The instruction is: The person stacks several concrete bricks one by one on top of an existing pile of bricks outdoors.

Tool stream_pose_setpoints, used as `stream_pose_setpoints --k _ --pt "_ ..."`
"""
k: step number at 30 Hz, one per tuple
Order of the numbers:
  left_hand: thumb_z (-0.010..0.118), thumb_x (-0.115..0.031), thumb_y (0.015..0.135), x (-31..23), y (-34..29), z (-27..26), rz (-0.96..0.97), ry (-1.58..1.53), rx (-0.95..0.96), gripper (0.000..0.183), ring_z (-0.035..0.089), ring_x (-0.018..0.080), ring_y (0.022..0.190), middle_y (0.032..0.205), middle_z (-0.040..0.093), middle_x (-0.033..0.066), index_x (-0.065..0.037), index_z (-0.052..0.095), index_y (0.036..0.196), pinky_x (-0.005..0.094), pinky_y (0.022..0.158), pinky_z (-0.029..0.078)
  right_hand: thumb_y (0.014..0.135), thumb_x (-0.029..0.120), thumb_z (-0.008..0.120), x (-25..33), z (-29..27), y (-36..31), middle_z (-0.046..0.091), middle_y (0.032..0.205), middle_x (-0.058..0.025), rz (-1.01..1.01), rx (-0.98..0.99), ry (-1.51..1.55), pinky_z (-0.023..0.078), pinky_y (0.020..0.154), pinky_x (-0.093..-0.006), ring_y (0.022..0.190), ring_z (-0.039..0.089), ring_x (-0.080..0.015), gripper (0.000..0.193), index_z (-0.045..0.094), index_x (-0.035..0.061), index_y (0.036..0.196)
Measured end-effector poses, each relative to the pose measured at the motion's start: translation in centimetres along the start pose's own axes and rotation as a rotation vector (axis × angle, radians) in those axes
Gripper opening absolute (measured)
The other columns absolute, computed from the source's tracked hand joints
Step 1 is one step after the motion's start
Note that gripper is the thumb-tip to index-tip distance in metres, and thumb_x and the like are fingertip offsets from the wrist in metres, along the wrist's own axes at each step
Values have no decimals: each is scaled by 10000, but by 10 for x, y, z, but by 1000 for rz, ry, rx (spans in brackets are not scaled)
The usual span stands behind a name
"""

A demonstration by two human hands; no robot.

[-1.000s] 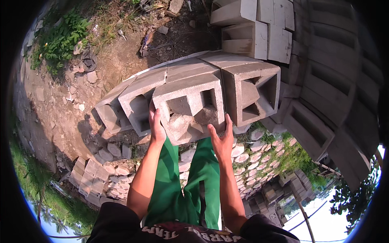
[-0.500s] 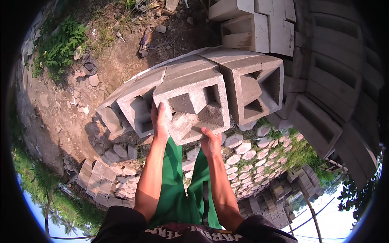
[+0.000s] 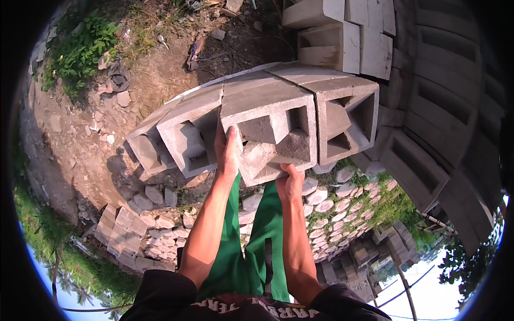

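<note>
- Your left hand (image 3: 227, 155) is partly closed on the left side of the block (image 3: 263, 152), thumb on its rim.
- Your right hand (image 3: 292, 182) grips the lower edge, thumb up; its fingertips are hidden.
- The block sits between and forward of your hands.
- The left block (image 3: 188, 142) stands beside your left hand.

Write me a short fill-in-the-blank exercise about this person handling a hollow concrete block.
The left hand holds the concrete block at its ____ side.
The right hand is at its ____ edge in the picture.
The trousers are coloured ____.
The leafy plant grows toward the picture's ____ corner.

Missing words: left; lower; green; upper left.
</note>
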State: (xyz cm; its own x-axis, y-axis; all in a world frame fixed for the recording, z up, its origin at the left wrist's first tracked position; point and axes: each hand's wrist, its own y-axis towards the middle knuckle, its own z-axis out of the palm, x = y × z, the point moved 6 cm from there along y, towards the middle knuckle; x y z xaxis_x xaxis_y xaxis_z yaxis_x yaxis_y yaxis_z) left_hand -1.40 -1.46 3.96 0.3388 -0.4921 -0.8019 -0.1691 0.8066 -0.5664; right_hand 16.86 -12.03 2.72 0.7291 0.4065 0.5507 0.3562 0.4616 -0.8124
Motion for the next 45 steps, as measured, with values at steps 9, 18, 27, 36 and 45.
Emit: stream_pose_setpoints --k 9,18,27,36,45 --pt "560 -305 909 -47 28 -4 115 461 66 642 315 274 1356 1460 327 201 41 335 1400 357 1117 225 733 -23 604 -10 -13 8 534 1145 -81 26 74 -46 409 948 -350 1041 536 -214 545 425 7 1247" --pt "281 -736 862 -44 99 103 -434 1382 851 903 433 328 1276 1306 506 254 33 520 1270 386 1054 306 692 29 568 -24 5 6 563 1035 -102 75 57 124 472 827 -352 901 562 -209 409 516 -4 1096" --pt "168 -725 886 -30 78 112 -313 1335 806 922 378 308 1319 1392 433 219 23 421 1361 361 1081 261 765 179 683 -23 0 -8 550 1149 -90 76 -69 132 442 869 -400 1037 537 -218 580 400 62 1258" --pt "610 -299 856 -53 -87 170 858 1480 532 497 467 383 1156 1220 531 197 -20 500 1253 447 1000 347 852 247 668 -4 -122 -138 684 971 -35 -200 105 -123 481 695 -262 879 615 -108 283 663 39 1044" --pt "766 -137 740 135 -445 232 187 1310 1455 191 619 133 723 810 657 71 -8 634 789 266 705 497 813 342 724 62 -408 -293 648 684 -24 -361 -404 -38 444 563 -236 637 587 -72 344 648 19 723"
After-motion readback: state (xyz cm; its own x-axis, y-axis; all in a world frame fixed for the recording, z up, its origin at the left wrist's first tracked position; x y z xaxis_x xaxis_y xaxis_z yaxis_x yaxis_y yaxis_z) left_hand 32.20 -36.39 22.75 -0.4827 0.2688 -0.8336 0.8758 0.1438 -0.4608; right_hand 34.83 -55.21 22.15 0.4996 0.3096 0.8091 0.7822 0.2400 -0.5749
